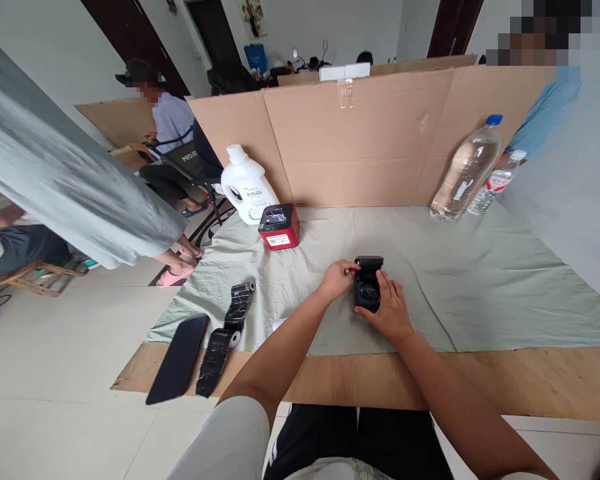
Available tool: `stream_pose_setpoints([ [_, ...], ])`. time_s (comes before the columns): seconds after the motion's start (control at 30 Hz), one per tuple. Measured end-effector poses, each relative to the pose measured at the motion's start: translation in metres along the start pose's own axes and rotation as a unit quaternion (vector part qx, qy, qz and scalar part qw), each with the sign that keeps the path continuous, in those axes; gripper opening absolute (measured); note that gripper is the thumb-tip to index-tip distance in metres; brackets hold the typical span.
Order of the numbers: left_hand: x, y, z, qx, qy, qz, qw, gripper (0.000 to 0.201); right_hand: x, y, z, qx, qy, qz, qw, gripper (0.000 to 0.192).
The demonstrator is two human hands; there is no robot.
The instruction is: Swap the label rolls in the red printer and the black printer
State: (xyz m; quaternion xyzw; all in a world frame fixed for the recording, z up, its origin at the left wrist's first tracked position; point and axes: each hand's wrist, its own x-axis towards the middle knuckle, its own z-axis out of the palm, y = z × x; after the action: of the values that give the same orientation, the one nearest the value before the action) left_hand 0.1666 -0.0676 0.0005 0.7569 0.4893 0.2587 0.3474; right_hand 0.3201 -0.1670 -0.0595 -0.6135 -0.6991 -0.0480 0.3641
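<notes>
In the head view, a small black portable printer (pixel 359 293) stands on the cloth in front of me, its lid (pixel 369 262) raised at the far side. My right hand (pixel 391 305) wraps round its right side and near edge, thumb at the front. With fingertips closed at the printer's upper left corner, my left hand (pixel 336 280) grips it by the lid. Something dark and shiny shows inside the body, but I cannot make out what. Two partly unrolled rolls of black-printed paper (pixel 237 309) lie to the left.
A dark phone (pixel 177 360) overhangs the table's near left edge. Behind it stand a red and black box (pixel 280 230) and a white detergent bottle (pixel 249 189). A cardboard panel (pixel 360 147) closes the back. Two water bottles (pixel 467 173) stand back right. People sit and stand beyond.
</notes>
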Motion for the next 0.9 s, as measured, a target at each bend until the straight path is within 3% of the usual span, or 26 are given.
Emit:
stream_pose_setpoints([
  [0.1, 0.001, 0.005, 0.0, 0.021, 0.031, 0.018, 0.999, 0.047, -0.001, 0.002, 0.001, 0.009, 0.005, 0.0, 1.0, 0.103],
  [0.2, 0.003, 0.012, 0.002, 0.104, 0.019, 0.033, 0.994, 0.034, -0.002, 0.003, 0.003, 0.01, 0.011, 0.001, 1.0, 0.103],
  [0.3, 0.009, 0.024, 0.004, 0.212, -0.042, 0.05, 0.975, 0.024, -0.003, 0.004, 0.006, 0.011, 0.014, 0.0, 1.0, 0.101],
  [0.43, 0.019, 0.042, 0.011, 0.328, -0.129, 0.046, 0.935, 0.031, -0.003, 0.005, 0.008, 0.015, 0.008, 0.004, 1.0, 0.098],
  [0.57, 0.03, 0.056, 0.02, 0.383, -0.172, 0.022, 0.907, 0.023, -0.004, 0.005, 0.008, 0.014, 0.012, 0.006, 1.0, 0.097],
  [0.9, 0.027, 0.053, 0.017, 0.326, -0.133, 0.017, 0.936, 0.024, -0.005, 0.007, 0.011, 0.022, 0.034, -0.001, 0.999, 0.105],
])
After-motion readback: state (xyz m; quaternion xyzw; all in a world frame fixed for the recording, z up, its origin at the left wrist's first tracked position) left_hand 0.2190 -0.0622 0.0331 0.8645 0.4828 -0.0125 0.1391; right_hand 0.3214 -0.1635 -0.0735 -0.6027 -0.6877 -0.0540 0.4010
